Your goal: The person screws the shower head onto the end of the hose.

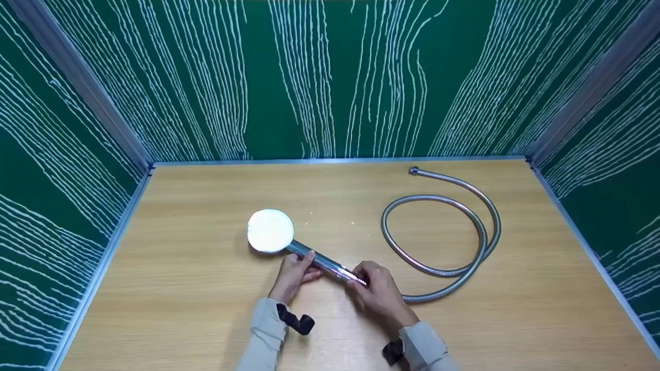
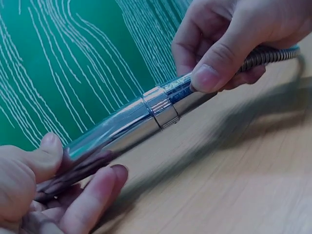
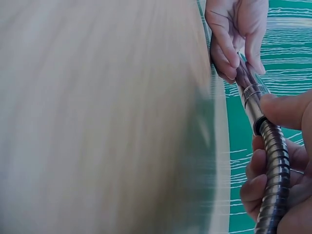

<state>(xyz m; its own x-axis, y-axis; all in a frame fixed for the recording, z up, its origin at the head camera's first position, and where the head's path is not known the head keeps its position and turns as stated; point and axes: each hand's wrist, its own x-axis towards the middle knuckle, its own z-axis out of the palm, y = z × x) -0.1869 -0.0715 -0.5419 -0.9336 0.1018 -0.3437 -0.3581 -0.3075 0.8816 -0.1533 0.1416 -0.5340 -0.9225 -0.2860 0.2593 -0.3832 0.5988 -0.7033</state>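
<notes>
A chrome shower head [image 1: 270, 231] with a bright round face points its handle [image 2: 122, 124] down to the right. My left hand [image 1: 294, 275] grips that handle between thumb and fingers near its middle. At the handle's lower end my right hand [image 1: 379, 288] pinches the chrome end fitting [image 3: 254, 109] of the hose, which lines up with the handle and meets it at a ringed collar [image 2: 163, 108]. From under the right palm the ribbed metal hose [image 3: 275, 180] runs out, partly covered by the fingers.
The rest of the hose [image 1: 484, 237] lies in a loop on the wooden table [image 1: 196, 309] to the right, its free end nut [image 1: 413, 170] near the back edge. Green panels [image 1: 350, 103] with white wavy lines stand on three sides.
</notes>
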